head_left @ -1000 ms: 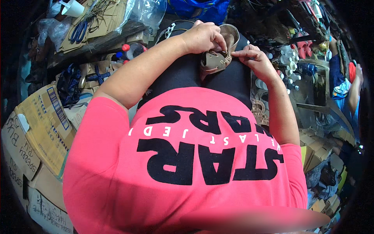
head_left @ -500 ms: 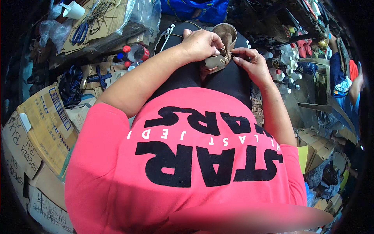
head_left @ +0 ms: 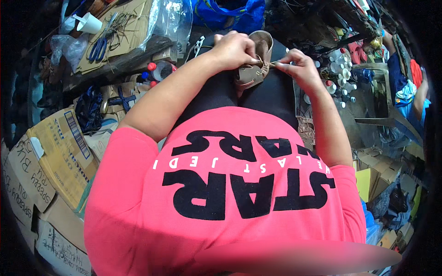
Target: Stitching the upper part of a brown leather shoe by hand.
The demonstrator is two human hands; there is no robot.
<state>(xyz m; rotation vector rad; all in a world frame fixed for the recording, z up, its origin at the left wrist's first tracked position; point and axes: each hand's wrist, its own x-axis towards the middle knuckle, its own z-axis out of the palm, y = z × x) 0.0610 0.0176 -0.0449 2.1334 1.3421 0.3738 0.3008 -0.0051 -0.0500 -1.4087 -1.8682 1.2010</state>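
Observation:
A brown boat shoe (head_left: 248,76) rests on my dark-trousered thighs, its toe towards me and its open heel end away. Thin tan lace (head_left: 271,64) runs out from both sides of its front opening. My left hand (head_left: 233,51) is closed, pinching one lace end at the shoe's left side. On the other side, my right hand (head_left: 299,68) pinches the other end between thumb and fingers, a little off the shoe. The lace looks stretched between the hands, with a small crossing over the shoe's tongue. The left fingertips partly cover the lace there.
To the left lie cardboard boxes (head_left: 60,158), blue-handled scissors (head_left: 98,49) and a white cup (head_left: 89,23). A blue bag (head_left: 228,16) sits beyond my knees. Several bottles (head_left: 338,71) stand at the right. Another person's arm (head_left: 420,99) shows at the far right edge.
My hands have drawn apart, the right one moving outward, and the lace is pulled straighter across the shoe. The whole view has shifted slightly.

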